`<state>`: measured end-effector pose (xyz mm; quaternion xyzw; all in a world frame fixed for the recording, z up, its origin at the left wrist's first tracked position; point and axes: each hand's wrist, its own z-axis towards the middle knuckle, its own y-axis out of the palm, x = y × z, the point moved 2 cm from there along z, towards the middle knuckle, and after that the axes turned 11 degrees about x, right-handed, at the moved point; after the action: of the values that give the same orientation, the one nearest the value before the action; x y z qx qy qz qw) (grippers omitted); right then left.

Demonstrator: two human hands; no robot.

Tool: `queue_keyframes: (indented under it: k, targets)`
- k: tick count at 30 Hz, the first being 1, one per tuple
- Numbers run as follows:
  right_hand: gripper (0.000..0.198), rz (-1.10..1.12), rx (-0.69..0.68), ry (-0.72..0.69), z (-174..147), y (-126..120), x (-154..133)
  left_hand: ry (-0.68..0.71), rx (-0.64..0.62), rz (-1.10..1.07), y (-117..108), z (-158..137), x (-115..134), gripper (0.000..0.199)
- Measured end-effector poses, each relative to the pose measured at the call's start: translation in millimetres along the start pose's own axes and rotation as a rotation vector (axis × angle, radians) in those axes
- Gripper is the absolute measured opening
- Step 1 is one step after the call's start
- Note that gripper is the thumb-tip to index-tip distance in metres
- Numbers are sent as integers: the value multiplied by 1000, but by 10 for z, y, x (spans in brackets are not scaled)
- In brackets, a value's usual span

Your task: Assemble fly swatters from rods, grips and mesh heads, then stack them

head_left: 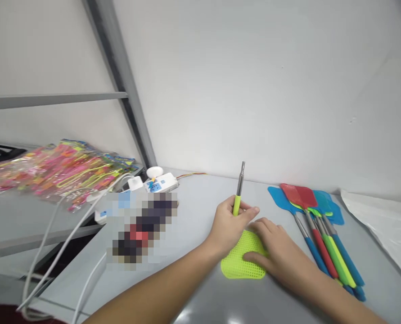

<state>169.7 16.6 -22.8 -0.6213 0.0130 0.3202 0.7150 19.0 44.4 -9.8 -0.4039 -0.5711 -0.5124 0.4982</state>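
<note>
My left hand (230, 225) is closed around a yellow-green telescopic handle (236, 204), held nearly upright. Its silver metal rod points up, and its lower end is hidden in my palm. Just below and to the right is a yellow-green perforated fly swatter head (240, 265) above the grey table. My right hand (271, 245) grips its right side, with the thumb across the mesh and the other fingers by its top edge. Whether head and handle are joined is hidden by my hands.
Several fly swatters (299, 198) in blue, red and green lie piled at right, beside a white plastic sheet (382, 229). At left are a power strip (164, 182), white cables (82, 220), a blurred-out object (146, 229) and bagged colourful items (68, 171) on a shelf. A wall stands behind.
</note>
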Motion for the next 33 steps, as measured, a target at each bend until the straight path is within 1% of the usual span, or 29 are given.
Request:
queue_keyframes:
  k: [2,3,4,6,8,10,12,13,14,15,17,18,19,20,22,23,26,28,29,33]
  targets:
    - [55,10,-2,30,32,51,61,-25,-61,10,24,-27,-20,32]
    - [59,22,-20,51,41,67,79,-31,-87,10,33,-35,-29,33]
    - [59,39,-45,86,44,70,89,-37,-105,14,39,-41,-38,34]
    - [54,84,-113,190,31,33,91,-53,-126,38,45,-47,-55,35]
    - [47,165,-208,303,-1,-53,75,-58,-130,69,44,-46,-58,35]
    - [39,316,-287,385,-29,-173,52,-52,-120,90,38,-42,-40,36]
    - [31,503,-282,430,-36,-313,49,-49,-109,88,30,-36,-10,37]
    - [30,590,-238,452,-30,-382,63,-47,-105,88,26,-32,5,37]
    - [32,662,-158,479,-20,-448,89,-43,-105,91,22,-29,16,38]
    - [34,719,-42,512,-10,-509,126,-38,-107,99,19,-27,21,38]
    - [39,802,259,593,-2,-612,215,-39,-133,121,20,-29,4,40]
    - [40,833,405,626,-7,-649,255,-57,-169,124,27,-37,-18,40]
    - [39,859,523,647,-16,-673,287,-90,-222,120,38,-50,-48,40]
    - [38,876,597,657,-24,-684,309,-136,-288,118,53,-68,-82,41]
    - [36,896,673,648,-32,-679,327,-220,-431,145,86,-114,-145,45]
    - [35,913,712,628,-31,-671,328,-242,-495,183,98,-136,-167,46]
    - [27,1031,900,531,-20,-643,320,-237,-624,324,115,-180,-191,48]
    - [22,1100,1015,466,-9,-635,310,-234,-663,390,112,-190,-190,49]
    - [20,1113,1046,446,-4,-636,302,-234,-671,414,108,-190,-190,50]
    - [20,1112,1082,422,5,-654,261,-185,-675,464,91,-178,-195,50]
